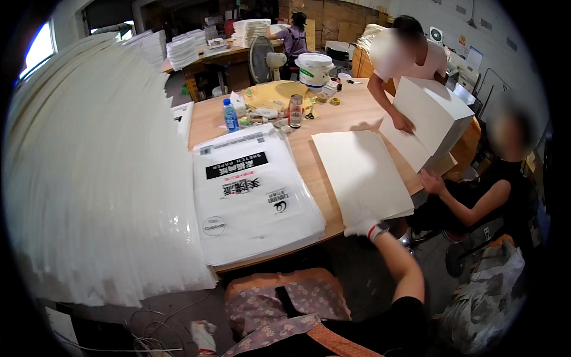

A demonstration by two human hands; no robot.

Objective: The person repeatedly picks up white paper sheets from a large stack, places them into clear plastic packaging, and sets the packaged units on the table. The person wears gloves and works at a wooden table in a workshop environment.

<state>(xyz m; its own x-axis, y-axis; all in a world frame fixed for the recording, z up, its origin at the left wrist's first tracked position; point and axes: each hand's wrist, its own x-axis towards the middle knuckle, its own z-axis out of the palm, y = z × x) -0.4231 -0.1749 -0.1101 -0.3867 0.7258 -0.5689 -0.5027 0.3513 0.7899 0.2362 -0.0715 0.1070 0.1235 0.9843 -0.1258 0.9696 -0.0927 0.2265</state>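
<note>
The white paper stack stretches lengthwise away from the nearer right hand, the left hand hanging well apart, whether either grips impossible to tell.

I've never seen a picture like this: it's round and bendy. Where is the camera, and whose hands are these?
There is no machine here, just a person wearing white gloves. A wide fisheye camera on their head looks down, which bends straight edges.

On the wooden table lie a stack of printed bags and, to its right, a stack of blank sheets. A tall white pile rises at left.

The right hand is at the sheets' near edge; whether it grasps them, I can't tell. The left hand hangs low, with nothing visible in it. Two other people are at the right.
</note>
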